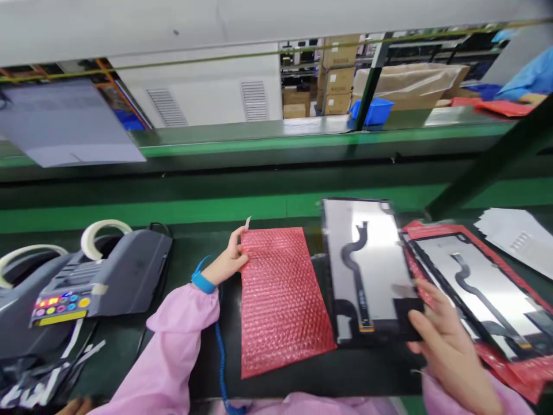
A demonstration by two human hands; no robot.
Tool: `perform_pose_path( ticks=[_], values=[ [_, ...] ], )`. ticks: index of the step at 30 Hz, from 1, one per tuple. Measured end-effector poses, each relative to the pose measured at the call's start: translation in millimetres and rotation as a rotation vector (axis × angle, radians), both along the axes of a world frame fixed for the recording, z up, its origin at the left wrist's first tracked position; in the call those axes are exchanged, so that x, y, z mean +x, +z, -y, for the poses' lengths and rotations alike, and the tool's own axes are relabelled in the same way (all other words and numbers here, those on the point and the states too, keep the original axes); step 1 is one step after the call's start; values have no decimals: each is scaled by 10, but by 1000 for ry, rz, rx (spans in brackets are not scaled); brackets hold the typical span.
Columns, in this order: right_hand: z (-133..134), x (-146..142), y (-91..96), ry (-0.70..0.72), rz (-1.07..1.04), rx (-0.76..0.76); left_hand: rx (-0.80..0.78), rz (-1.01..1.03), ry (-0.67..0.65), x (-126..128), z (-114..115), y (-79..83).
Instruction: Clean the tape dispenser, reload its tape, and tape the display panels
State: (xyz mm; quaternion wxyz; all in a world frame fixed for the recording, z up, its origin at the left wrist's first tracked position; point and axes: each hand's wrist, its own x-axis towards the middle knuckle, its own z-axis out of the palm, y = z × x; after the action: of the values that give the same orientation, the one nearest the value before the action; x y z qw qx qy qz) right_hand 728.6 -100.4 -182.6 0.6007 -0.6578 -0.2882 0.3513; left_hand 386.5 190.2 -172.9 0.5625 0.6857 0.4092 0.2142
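My left hand (233, 256) pinches the upper left edge of a red bubble wrap bag (280, 300), which lies flat on the dark bench. A small whitish strip (247, 223) sticks up at its fingertips. A blue wrist strap (204, 281) with a coiled cord circles that wrist. My right hand (444, 334) grips the lower right edge of a display panel (380, 259), thumb on the face towards me. The panel is raised, its silvery back and dark ribbon cable showing. Further right, a second display panel (484, 288) rests on more red bubble wrap (536, 374).
Two grey tape dispensers (125, 271) with tape rolls stand at left, loose strips (52, 380) before them. Part of another hand (75, 406) shows at bottom left. White sheets (518, 236) lie far right. A green post (484, 155) slants behind. A person's blue sleeve (529, 75) appears beyond.
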Motion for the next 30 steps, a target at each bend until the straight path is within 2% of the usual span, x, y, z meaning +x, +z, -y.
perform_pose_path(
  ticks=[3,6,12,15,17,19,21,22,24,26,28,30],
  values=[
    [-460,-613,-62,215,-117,-18,-13,-41,28,-163,-77,-117],
    [-750,-993,-154,442,-180,-25,-13,-107,48,-269,-84,-97],
    [-959,-1234,-351,614,-182,-179,1,-219,123,-410,-78,10],
    [-945,-1245,-339,700,12,-275,105,-354,253,-514,-26,64],
    [-943,-1150,-263,643,363,-293,293,-513,334,-580,89,127],
    [-995,-923,-169,467,817,-273,494,-585,343,-618,285,190],
    [-1124,-583,-107,330,1155,-228,629,-500,271,-618,530,219],
    [-1212,-393,-98,336,1235,-191,673,-433,210,-605,652,216],
    [-1400,-33,-114,448,1254,-79,714,-304,64,-553,853,185],
    [-1539,241,-139,519,1192,13,721,-235,-75,-460,961,150],
    [-1561,398,-133,496,1142,45,756,-219,-204,-309,968,139],
    [-1450,439,-92,433,1122,35,802,-193,-333,-91,902,149]
  ],
)
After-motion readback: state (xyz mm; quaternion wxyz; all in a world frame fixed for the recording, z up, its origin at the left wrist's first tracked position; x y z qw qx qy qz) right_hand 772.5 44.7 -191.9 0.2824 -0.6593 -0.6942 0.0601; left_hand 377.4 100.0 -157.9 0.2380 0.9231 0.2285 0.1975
